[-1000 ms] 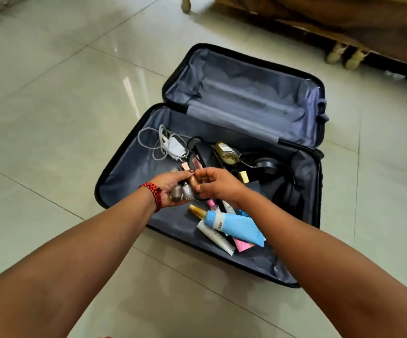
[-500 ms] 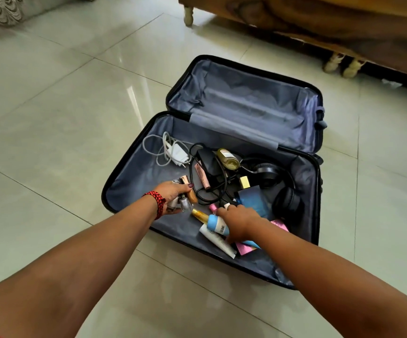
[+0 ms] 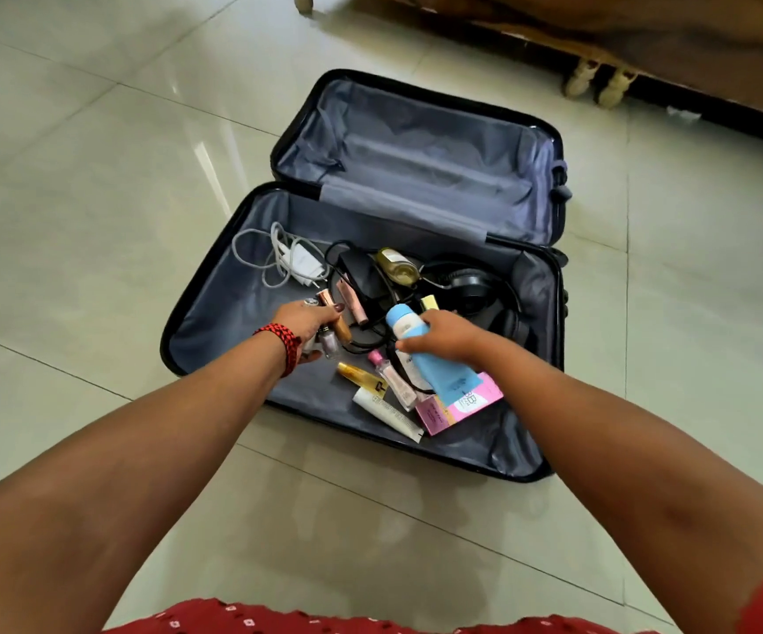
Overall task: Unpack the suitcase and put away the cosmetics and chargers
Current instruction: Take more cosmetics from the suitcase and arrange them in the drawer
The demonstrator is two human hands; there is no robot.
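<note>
Hands first: the left hand [image 3: 311, 327], with a red braided bracelet [image 3: 281, 343] on the wrist, is being kept curled round a cluster of small glass bottles [image 3: 329, 347] with shiny caps. The right hand [image 3: 443, 336] is being wrapped round a soft, rounded blue tube [image 3: 434, 359], its pale cap pointing far and its flat end hanging over a glossy pink box [image 3: 462, 404]; whether tube and box are touching can't be told.

Everything is being kept in the near half of a hard black suitcase [image 3: 233, 322] lined with wrinkly grey-blue fabric. Nearest the rim, a slim white tube [image 3: 388, 411], a gold-capped bottle [image 3: 363, 379] and a clear pink-capped bottle [image 3: 393, 379] are lying packed side by side. Further back, a blocky white charger [image 3: 304, 265] is being shown with its looped cable [image 3: 251, 249], next to a black adapter [image 3: 361, 272], a yellowish glass bottle [image 3: 397, 265] and padded black headphones [image 3: 471, 290].

Bare lining is being left open along the left side of that half, so there's room there. The raised lid [image 3: 416, 157] is being propped at the far side.

The case is being rested on glossy pale floor tiles [image 3: 96, 176] with thin grout lines, and dark wooden furniture [image 3: 644, 38] on pale turned feet is being glimpsed far right.
</note>
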